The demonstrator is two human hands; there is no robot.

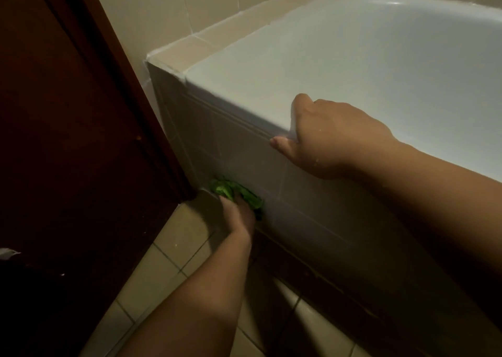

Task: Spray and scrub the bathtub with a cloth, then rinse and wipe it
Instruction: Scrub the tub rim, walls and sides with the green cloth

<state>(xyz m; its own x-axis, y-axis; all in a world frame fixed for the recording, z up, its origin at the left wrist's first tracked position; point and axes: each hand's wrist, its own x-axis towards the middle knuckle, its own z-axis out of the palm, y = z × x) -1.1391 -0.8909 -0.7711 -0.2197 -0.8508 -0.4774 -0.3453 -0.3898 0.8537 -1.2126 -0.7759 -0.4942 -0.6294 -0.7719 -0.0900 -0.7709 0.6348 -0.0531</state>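
The white bathtub [353, 66] fills the upper right, with a tiled outer side panel [244, 150] below its rim. My right hand [331, 136] grips the tub's front rim, fingers curled over the edge and thumb along the outside. Low down, my left hand [239, 215] presses a crumpled green cloth [233, 191] against the bottom of the tiled side panel, close to the floor corner. Part of the cloth is hidden under the hand.
A dark wooden door [76, 139] stands at the left, right beside the tub's end corner. Beige floor tiles [163, 269] lie below. A tiled ledge [217, 39] and tiled wall [163, 6] border the tub at the back.
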